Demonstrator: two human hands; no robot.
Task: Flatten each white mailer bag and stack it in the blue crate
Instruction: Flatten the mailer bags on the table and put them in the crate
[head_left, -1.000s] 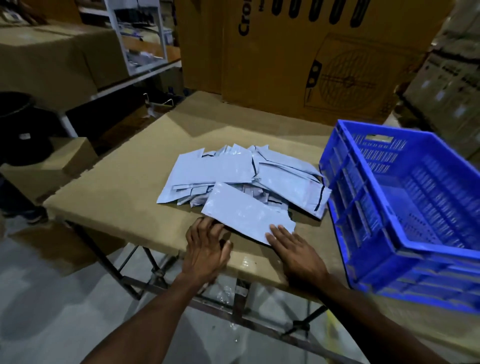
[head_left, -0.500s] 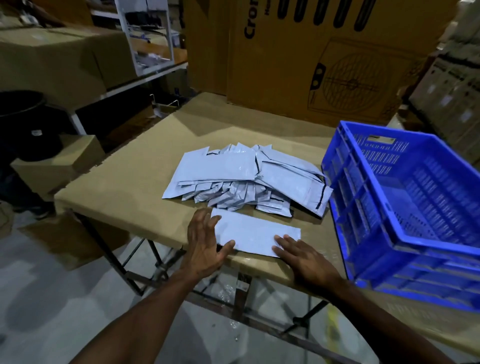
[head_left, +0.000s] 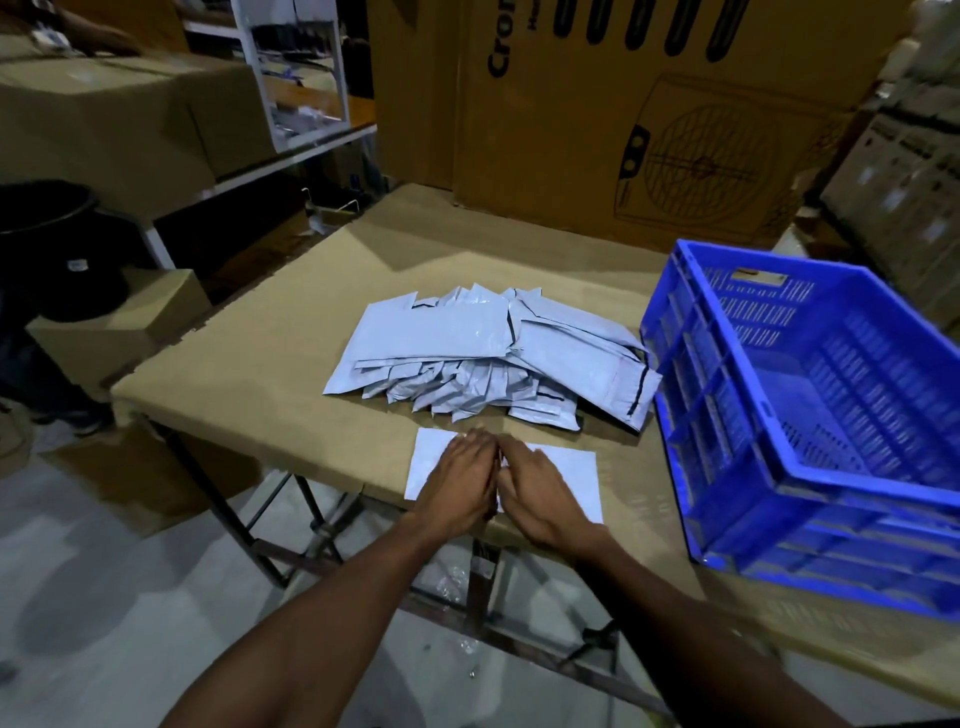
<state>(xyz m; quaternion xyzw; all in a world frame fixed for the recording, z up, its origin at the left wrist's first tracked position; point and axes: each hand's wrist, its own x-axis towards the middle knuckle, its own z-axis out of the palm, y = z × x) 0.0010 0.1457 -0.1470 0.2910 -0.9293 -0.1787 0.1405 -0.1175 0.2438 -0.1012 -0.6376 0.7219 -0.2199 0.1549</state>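
While my left hand (head_left: 460, 480) and right hand (head_left: 540, 493) press flat-fingered on one mailer bag (head_left: 574, 475), grasping nothing, I flatten it. Next, I judge, comes lifting it into the blue crate (head_left: 727, 415), seemingly empty.

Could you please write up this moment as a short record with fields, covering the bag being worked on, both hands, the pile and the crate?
Bag in work: single white plastic mailer bag, flat at the table's near edge
Left hand: flat on the bag, fingers straight
Right hand: flat on the bag, beside the left
Pile: heap of white mailer bags, behind the single bag
Crate: blue slotted plastic crate, right of the pile, no bags visible inside
Table: cardboard-covered table
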